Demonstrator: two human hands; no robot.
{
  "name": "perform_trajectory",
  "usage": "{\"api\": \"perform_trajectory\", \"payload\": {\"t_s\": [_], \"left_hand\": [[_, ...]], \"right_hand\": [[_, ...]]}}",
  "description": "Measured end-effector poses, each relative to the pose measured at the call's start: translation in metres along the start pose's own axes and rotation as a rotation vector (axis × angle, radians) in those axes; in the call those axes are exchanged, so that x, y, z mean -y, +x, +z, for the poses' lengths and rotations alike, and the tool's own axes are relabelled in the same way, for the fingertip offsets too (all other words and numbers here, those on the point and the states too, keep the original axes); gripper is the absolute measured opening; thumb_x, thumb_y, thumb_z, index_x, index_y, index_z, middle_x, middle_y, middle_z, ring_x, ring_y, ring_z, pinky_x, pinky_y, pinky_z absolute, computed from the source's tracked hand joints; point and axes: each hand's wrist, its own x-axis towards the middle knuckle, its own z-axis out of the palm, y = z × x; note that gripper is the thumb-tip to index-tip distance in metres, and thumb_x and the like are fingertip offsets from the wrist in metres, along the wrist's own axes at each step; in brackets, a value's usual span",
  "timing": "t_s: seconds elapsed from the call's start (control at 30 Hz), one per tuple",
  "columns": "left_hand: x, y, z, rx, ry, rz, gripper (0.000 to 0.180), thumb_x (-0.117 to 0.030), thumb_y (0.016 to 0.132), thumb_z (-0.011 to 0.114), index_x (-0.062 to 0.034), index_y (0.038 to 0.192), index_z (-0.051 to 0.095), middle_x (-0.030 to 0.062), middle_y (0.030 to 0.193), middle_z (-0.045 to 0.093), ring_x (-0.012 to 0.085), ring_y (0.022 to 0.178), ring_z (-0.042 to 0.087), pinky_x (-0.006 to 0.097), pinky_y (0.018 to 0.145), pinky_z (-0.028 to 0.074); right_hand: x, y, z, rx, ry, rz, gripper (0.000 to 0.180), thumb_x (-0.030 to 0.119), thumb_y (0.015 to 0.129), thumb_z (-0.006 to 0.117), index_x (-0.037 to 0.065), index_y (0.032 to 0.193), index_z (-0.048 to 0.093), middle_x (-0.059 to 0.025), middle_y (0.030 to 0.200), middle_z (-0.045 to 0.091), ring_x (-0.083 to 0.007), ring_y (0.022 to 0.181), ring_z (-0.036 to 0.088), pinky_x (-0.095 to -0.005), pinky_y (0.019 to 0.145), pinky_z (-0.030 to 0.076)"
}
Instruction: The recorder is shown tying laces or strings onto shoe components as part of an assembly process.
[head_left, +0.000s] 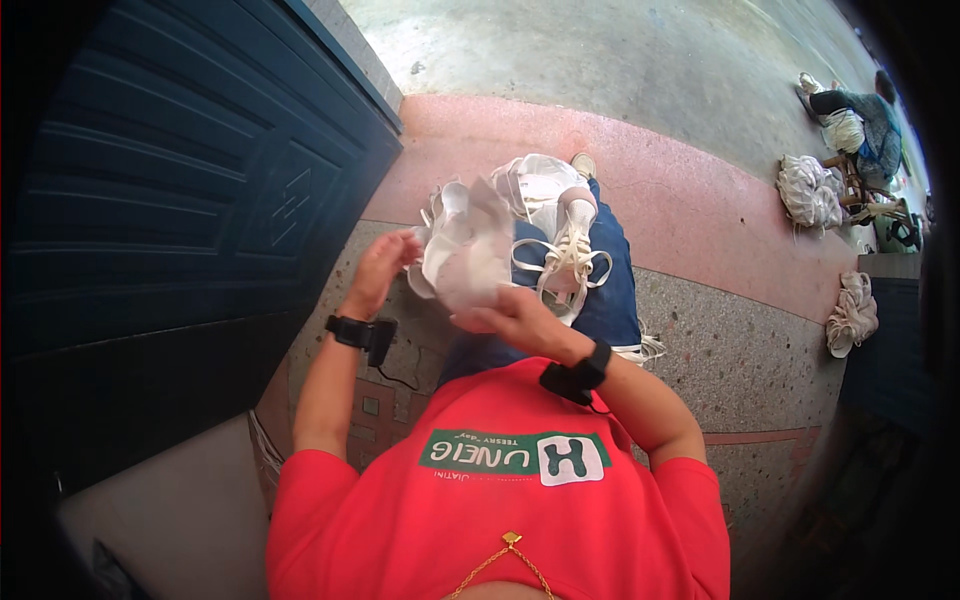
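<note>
A bunch of thin white pieces, shaped like shoe uppers, lies over my lap. The nearest of them, a pale thin white piece [468, 262], is blurred by motion. My right hand [515, 318] is closed on its lower edge; the fingertips are partly hidden. At the bunch's left side is my left hand [383, 268], its bent fingers apart and somewhat smeared. Right of the bunch, a white shoe upper [572, 245] with loose looped laces rests on my jeans. Behind it, a pile of white mesh-like pieces [540, 185] sits by my knee.
A dark blue panelled door [200, 180] stands close on my left. At the far right a person [875, 135] sits bent over similar white pieces. White bundles [810, 190] lie near them, and another bundle [852, 315] hangs by a dark box. Speckled stone floor [710, 340] meets a pink strip.
</note>
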Motion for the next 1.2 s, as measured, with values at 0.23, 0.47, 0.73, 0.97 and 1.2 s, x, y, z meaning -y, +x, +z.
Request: {"api": "perform_trajectory", "payload": {"t_s": [0.23,0.47,0.73,0.97,1.2], "left_hand": [[0.114,0.022,0.040,0.105,0.257,0.018,0.031,-0.025,0.105,0.056,-0.0015,0.124,0.062,0.0054,0.105,0.069,0.0086,0.095,0.060,0.028,0.084,0.051],[-0.053,0.025,0.085,0.045,0.687,0.125,0.019,-0.018,0.103,0.060,-0.0055,0.118,0.064,-0.0014,0.079,0.063,0.0052,0.071,0.056,0.026,0.061,0.046],[-0.015,-0.027,0.144,0.380,0.918,0.526,0.040,-0.009,0.091,0.071,-0.0057,0.129,0.059,0.0139,0.106,0.068,0.0222,0.093,0.068,0.035,0.080,0.053],[0.017,-0.008,0.174,0.471,0.908,0.341,0.036,-0.006,0.094,0.069,-0.0022,0.128,0.062,0.0103,0.115,0.070,0.0216,0.104,0.069,0.035,0.091,0.054],[-0.028,0.004,0.169,0.399,0.325,-0.042,0.037,-0.011,0.101,0.063,-0.0019,0.136,0.057,0.0023,0.117,0.069,0.0087,0.103,0.062,0.026,0.090,0.049]], "right_hand": [[0.014,-0.040,-0.018,-0.148,0.346,0.027,0.033,0.011,0.104,0.060,-0.004,0.134,0.061,-0.0082,0.123,0.070,-0.0169,0.112,0.066,-0.0327,0.101,0.052],[-0.011,-0.078,-0.055,-0.340,0.426,-0.046,0.034,0.014,0.104,0.062,-0.002,0.134,0.060,-0.0086,0.125,0.069,-0.0161,0.111,0.066,-0.0323,0.097,0.054],[-0.036,-0.098,-0.079,-0.534,0.649,-0.146,0.036,0.018,0.105,0.061,0.001,0.137,0.058,-0.0095,0.126,0.069,-0.0201,0.113,0.068,-0.0356,0.098,0.056],[-0.073,-0.115,-0.107,-0.601,0.726,0.002,0.047,0.030,0.108,0.055,0.002,0.146,0.048,-0.0124,0.138,0.062,-0.0238,0.124,0.062,-0.0428,0.106,0.050],[-0.096,-0.097,-0.113,-0.787,0.873,0.415,0.076,0.051,0.106,0.049,-0.003,0.154,0.028,-0.0228,0.159,0.035,-0.0351,0.141,0.044,-0.0476,0.118,0.035]]}}
